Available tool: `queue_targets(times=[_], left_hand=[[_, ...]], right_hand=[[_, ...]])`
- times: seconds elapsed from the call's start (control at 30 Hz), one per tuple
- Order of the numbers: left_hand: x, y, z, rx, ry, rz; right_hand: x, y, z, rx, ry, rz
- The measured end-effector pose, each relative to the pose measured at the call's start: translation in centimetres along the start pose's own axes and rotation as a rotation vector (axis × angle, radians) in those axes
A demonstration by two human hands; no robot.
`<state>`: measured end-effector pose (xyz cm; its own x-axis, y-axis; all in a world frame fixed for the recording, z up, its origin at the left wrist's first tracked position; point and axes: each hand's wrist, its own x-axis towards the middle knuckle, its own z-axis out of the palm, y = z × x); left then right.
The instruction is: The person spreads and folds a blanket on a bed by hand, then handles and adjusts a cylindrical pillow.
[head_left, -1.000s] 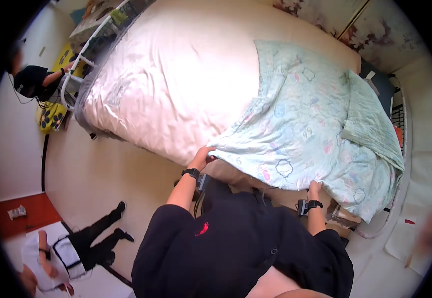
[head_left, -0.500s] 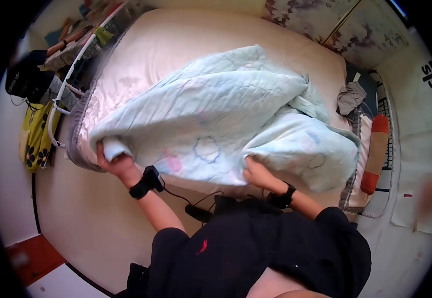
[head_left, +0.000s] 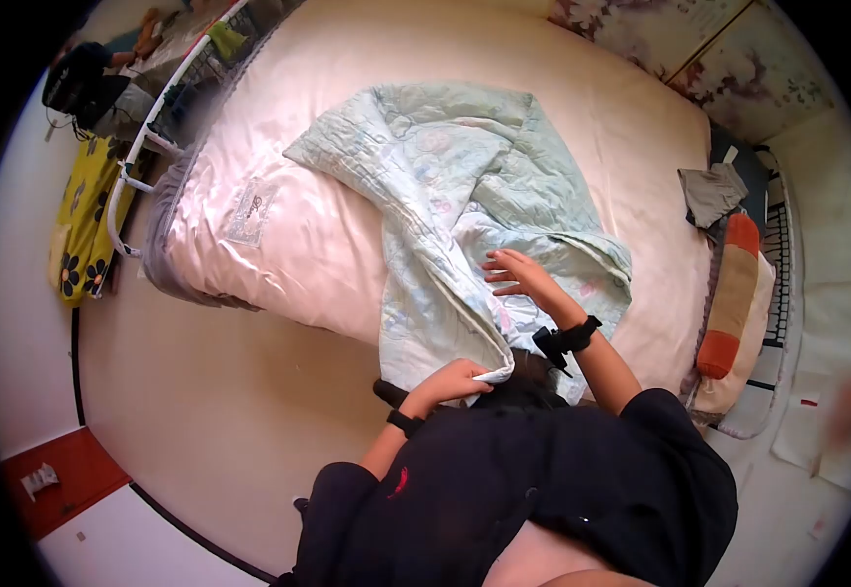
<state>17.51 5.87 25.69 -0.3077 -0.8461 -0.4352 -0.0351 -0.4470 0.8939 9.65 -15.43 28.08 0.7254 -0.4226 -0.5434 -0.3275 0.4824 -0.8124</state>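
Observation:
A pale blue-green quilt (head_left: 435, 196) lies bunched on the bed, with one part hanging over the front edge toward my body. My left hand (head_left: 455, 382) is closed around a corner of the quilt at the bed's near side, close to my shirt. Over the middle of the quilt is my right hand (head_left: 526, 281), its fingers spread and holding nothing. Whether its fingertips touch the cloth I cannot tell. Both wrists wear black straps.
The bed's pinkish mattress cover (head_left: 288, 225) surrounds the quilt. To the right lie an orange-and-tan bolster (head_left: 732, 298) and a grey cloth (head_left: 711, 193). A white rail (head_left: 156, 108) runs along the left, near a yellow flowered cloth (head_left: 90, 215) and another person (head_left: 83, 83).
My left hand has brought its quilt corner rightward and toward my body, folding the left part over. My right hand has let go and moved up, fingers spread. More mattress shows at left.

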Motion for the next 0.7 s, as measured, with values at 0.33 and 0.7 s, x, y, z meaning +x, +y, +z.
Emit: queue_targets(times=[0.33,0.7], left_hand=[[2.2,5.0,6.8,0.384,0.102,-0.012],[2.8,6.3,13.3,0.166,0.176,-0.163]], right_hand=[[-0.8,8.5,-0.5,-1.077,0.050,-0.430],[-4.4,7.1,-5.5,-0.684,0.080,-0.350]])
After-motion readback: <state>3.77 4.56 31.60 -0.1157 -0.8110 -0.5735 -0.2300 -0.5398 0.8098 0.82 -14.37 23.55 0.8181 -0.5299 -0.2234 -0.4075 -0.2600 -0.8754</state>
